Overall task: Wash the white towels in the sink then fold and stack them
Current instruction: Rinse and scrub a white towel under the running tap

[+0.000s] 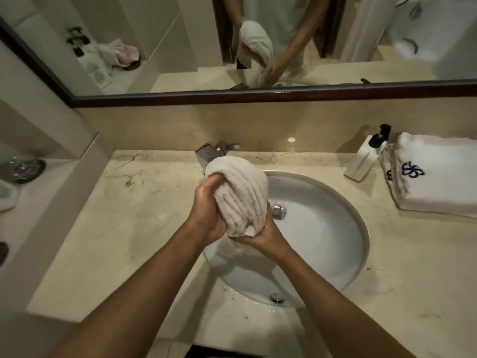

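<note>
Both forearms reached in over the round white sink (335, 254), wrists close together. The left hand (209, 213) curled round the upper part of a bunched, twisted white towel (240, 195), while the right hand (263, 235) cupped and gripped its lower end from beneath. The towel was held above the basin's left side, just in front of the faucet (209, 153). Folded white towels (438, 177) lay stacked on the marble counter (129, 228) at right.

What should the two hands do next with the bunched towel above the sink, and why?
Probably keep squeezing and twisting the white towel over the sink. The left hand grips its upper part and the right hand holds the lower end, so it is still bunched in ridges, not yet ready to fold onto the folded towels at the right.
</note>
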`<state>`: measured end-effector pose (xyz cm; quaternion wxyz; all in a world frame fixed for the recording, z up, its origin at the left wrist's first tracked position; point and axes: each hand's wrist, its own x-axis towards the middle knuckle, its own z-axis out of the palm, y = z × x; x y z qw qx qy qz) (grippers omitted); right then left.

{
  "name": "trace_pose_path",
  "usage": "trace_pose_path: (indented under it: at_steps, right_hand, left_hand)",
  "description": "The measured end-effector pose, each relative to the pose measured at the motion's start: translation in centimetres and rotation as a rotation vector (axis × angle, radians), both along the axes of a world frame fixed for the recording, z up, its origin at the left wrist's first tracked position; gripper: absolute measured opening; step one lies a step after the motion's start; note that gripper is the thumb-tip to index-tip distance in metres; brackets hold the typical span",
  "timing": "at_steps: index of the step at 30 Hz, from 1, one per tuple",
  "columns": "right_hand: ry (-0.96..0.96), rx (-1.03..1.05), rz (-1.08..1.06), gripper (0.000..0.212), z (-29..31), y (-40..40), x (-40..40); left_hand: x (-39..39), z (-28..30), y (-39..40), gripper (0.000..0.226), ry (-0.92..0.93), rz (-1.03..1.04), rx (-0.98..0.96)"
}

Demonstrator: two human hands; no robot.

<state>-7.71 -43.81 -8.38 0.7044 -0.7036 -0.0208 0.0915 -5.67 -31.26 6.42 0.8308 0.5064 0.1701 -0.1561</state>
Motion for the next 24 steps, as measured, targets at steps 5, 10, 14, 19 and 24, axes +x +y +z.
trace_pose_path:
  at_steps: [5, 10, 14, 19, 24]
  right_hand:
    - [0.08, 0.02, 0.071, 0.093, -1.5, 1.0, 0.6]
    - [0.132, -0.094, 0.028, 0.04, -1.7, 1.6, 1.0]
    - [0.176, -0.095, 0.133, 0.046, -0.3, -0.7, 1.8]
    - [0.148, -0.286, 0.338, 0.039, 5.1, -2.1, 3.6]
    - [0.238, -0.437, 0.515, 0.042, 8.5, -2.6, 5.7]
  left_hand:
    - [-0.7, -2.0, 1.7, 0.061, 0.043, 0.247, -0.426]
    - [-1.2, -5.2, 3.2, 0.052, 0.181, 0.507, -0.588]
    - [-0.6, -7.3, 5.6, 0.04, 0.349, 0.474, -0.386]
    - [-2.8, -7.8, 4.7, 0.021, 0.215, -0.034, 0.58]
    - [0.1, -10.2, 3.9, 0.127, -0.524, -0.709, 0.94]
